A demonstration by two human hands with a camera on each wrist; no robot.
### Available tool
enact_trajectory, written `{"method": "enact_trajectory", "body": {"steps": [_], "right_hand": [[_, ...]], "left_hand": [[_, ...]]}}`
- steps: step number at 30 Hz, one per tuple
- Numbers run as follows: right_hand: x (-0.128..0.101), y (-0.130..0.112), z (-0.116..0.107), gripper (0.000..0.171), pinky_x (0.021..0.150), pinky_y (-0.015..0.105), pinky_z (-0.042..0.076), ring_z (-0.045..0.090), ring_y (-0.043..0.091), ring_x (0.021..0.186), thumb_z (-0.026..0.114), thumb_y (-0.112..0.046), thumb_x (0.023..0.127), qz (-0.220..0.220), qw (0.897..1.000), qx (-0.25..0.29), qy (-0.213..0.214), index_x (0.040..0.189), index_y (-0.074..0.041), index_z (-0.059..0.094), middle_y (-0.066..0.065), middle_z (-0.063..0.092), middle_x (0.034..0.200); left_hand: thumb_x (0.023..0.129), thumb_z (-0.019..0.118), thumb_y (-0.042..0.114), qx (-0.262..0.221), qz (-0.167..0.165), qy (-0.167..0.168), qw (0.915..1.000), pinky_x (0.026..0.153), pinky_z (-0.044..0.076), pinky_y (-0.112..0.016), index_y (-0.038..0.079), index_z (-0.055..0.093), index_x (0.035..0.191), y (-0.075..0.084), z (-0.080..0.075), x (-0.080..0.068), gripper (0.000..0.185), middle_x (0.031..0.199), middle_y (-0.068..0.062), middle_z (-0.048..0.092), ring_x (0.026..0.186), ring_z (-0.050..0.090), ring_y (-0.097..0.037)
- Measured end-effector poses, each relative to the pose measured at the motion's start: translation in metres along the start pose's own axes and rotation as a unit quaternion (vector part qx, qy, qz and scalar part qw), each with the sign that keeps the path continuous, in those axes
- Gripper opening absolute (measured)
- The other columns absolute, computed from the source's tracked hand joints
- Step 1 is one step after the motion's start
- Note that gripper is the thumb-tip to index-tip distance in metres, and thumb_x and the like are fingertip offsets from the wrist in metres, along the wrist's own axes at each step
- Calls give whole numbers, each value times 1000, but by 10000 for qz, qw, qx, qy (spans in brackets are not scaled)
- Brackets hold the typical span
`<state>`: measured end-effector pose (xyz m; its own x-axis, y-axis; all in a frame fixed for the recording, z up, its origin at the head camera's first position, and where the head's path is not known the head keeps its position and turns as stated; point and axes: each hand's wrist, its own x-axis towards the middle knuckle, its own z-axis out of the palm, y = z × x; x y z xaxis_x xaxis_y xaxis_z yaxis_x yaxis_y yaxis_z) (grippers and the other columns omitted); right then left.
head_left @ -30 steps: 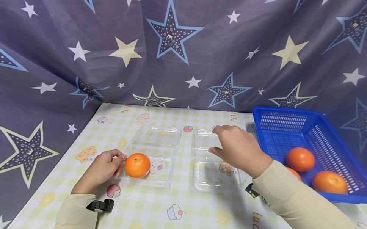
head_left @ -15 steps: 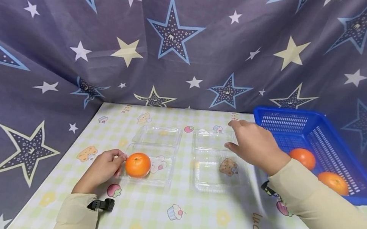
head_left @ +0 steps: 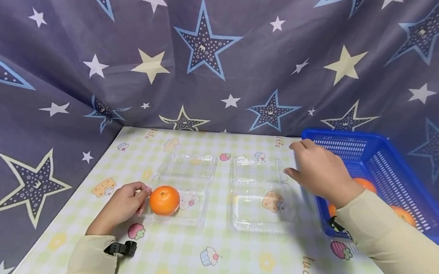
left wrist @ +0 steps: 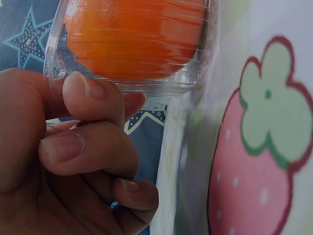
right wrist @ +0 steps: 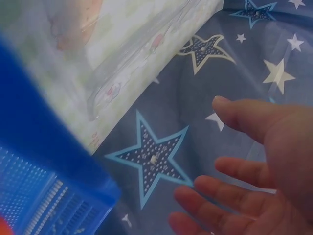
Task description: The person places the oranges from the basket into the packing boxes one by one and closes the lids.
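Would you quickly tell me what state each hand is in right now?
Left hand: pinching the edge of the clear box holding an orange.
Right hand: open, empty.

Your right hand [head_left: 320, 170] off the empty clear tray [head_left: 262, 206] it hovered over, now swung right over the near rim of the blue basket [head_left: 430, 229], fingers spread and empty, its sleeve now hiding more of the oranges [head_left: 366, 184] inside

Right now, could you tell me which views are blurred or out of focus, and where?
Head view: mostly sharp, though the right hand is slightly smeared. Left wrist view: the left hand is crisp, while the orange and the strawberry print look soft. Right wrist view: the blue basket is heavily blurred; the star curtain is clearer.
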<state>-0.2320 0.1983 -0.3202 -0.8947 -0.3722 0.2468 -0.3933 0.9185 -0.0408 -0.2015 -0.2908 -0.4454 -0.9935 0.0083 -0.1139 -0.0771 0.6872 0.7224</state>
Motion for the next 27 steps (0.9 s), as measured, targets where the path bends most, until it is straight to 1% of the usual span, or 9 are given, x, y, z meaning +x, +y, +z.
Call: {"method": "enact_trajectory", "body": {"steps": [4,9,15,20,27], "right_hand": [[-2,9,1,60,79,54,59,69,34,95,83,-35,88,-31,10000,-75,33,132,0,63,20,66,120],[-4,22,-3,57,86,60,57,68,40,106,82,-33,88,94,9999,-90,-7,131,0,64,23,65,126],[-8,36,-8,59,90,63,54,65,45,115,80,-34,89,385,9990,-85,-200,134,-1,63,26,62,134],[-11,47,-7,60,91,67,52,63,47,118,80,-35,90,634,9973,-65,-363,137,-2,62,27,59,137],[-13,61,-3,59,91,69,51,62,49,118,80,-34,89,704,9969,-31,-340,136,-2,63,28,60,136]], "left_hand": [[108,52,35,12,-70,28,10000,52,39,-31,10,66,109,-4,2,0,29,59,-4,59,52,50,-20],[109,52,37,117,-44,42,9999,54,39,-32,12,66,109,-6,2,1,29,60,-5,59,52,50,-21],[109,52,36,111,47,-8,9999,51,39,-32,12,65,106,-4,0,2,28,59,-5,60,51,49,-20],[109,52,35,127,75,-9,9999,51,39,-31,11,65,104,-1,-1,2,27,59,-5,59,51,49,-20],[109,52,35,112,-18,8,9999,52,39,-31,10,64,104,-1,0,0,29,58,-4,58,52,50,-20]]}}
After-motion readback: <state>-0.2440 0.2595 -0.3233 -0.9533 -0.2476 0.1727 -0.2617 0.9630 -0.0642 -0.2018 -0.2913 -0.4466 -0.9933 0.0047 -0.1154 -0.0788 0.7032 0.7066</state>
